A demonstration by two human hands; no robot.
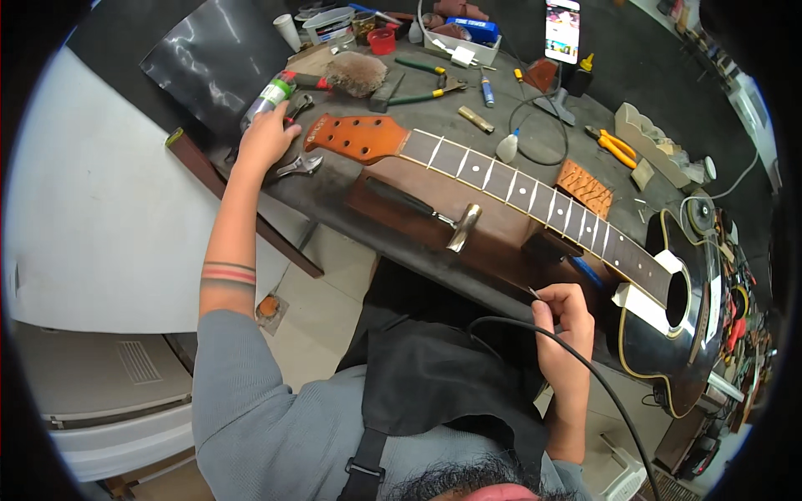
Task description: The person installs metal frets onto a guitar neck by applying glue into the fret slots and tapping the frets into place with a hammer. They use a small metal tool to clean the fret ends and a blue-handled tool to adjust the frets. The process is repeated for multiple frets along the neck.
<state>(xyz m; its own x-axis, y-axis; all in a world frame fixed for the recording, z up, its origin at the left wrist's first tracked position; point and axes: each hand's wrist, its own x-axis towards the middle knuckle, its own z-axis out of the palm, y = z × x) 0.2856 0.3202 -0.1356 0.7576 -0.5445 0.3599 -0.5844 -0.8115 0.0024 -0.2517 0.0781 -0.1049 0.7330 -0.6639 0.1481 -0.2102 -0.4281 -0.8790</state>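
Note:
My left hand (pixel 269 138) reaches over the far left of the bench, thumb and forefinger apart. It is beside a green-and-clear bottle (pixel 274 93) and adjustable wrenches (pixel 302 163); its other fingers are partly hidden. Close to the near bench edge, my right hand (pixel 568 334) pinches a thin tool with a pointed metal tip (pixel 535 294), most of its body hidden by the fingers. A black acoustic guitar (pixel 635 355) lies across the bench, its orange headstock (pixel 359 138) toward my left hand. White marks cross its dark fretboard (pixel 501 185).
A black cable (pixel 614 392) loops past my right hand. Beside the neck lie a metal-headed tool with a black handle (pixel 464 227) and a wooden block (pixel 585 188) holding thin bits. Farther back are a brush (pixel 357 73), orange-handled pliers (pixel 616 150) and a propped phone (pixel 562 32).

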